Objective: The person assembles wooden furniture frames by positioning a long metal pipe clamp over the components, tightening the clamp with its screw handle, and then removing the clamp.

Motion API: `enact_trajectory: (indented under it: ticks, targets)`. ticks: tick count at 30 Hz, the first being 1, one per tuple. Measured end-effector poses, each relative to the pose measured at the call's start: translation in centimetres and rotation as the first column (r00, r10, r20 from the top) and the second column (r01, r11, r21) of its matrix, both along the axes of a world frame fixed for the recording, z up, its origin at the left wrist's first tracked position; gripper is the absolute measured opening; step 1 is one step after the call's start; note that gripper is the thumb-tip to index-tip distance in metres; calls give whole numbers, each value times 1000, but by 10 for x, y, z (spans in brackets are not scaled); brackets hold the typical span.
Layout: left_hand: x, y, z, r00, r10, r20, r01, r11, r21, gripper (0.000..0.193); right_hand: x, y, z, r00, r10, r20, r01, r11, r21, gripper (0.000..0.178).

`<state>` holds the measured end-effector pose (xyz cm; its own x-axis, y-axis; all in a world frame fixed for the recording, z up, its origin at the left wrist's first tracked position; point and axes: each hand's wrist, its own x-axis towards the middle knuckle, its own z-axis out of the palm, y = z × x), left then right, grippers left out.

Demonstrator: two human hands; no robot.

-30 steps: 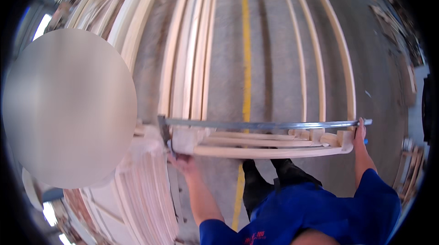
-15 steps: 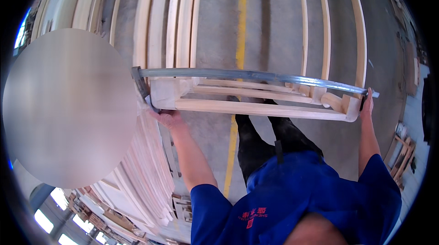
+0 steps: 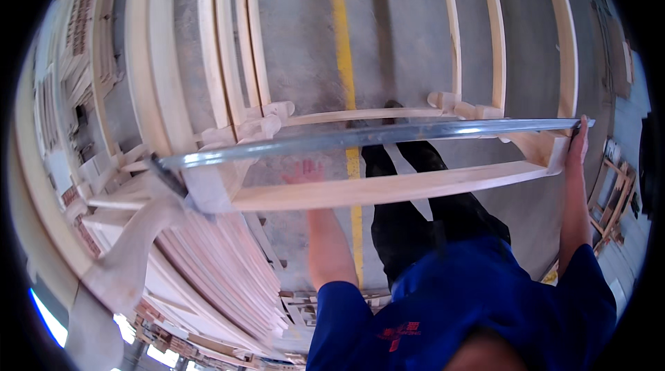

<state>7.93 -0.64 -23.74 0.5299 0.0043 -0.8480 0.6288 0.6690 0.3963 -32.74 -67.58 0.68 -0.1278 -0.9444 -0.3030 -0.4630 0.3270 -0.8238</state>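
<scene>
A long metal bar clamp spans a pale wooden frame from side to side, above its near rail. Around the clamp's right end, by the frame's right corner, my right hand is closed. My left hand is off the clamp, beyond the near rail, which crosses in front of my wrist. Its fingers look spread and empty, though motion blurs them. The clamp's dark left jaw sits against the frame's left corner block, also blurred.
More wooden frames with long rails stand at the left and beyond. Stacked wooden strips lie at the lower left. A yellow line runs along the grey floor. A wooden rack stands at the far right.
My left hand has let go of the clamp's left end and moved right, behind the near rail. The clamp and frame now appear tilted, left end lower. My right hand stays at the right end.
</scene>
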Motion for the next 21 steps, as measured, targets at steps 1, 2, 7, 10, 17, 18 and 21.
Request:
enact_trajectory:
  ticks: [1, 2, 7, 10, 17, 18, 21]
  targets:
    - [-3, -19, -21, 998, -18, -61, 17, 1000, -25, 86, 5, 3, 4, 998, -2, -59, -2, 998, -62, 80]
    - [-12, -44, -42, 993, -37, -110, 37, 999, -8, 85, -11, -2, 2, 998, -12, -58, 8, 997, -75, 79]
    - [-49, -79, -157, 950, -297, 95, 292, 954, 70, 102, -51, -22, 16, 988, -29, 149, 20, 998, 65, 75]
    - [-47, -96, -220, 950, -181, -254, 173, 984, -53, 111, -51, -19, 5, 985, 112, -133, -128, 985, -117, 71]
    - [-81, -155, -285, 969, -98, -226, 14, 938, -346, 103, 42, 28, 30, 975, -47, -215, 28, 995, -91, 71]
    - [-88, -169, -281, 966, -89, -241, 3, 942, -336, 103, 20, 26, 37, 980, -43, -193, 23, 994, -102, 72]
    - [-77, -183, -275, 977, -60, -202, 4, 964, -267, 103, 14, 19, 33, 985, -31, -169, 19, 997, -72, 73]
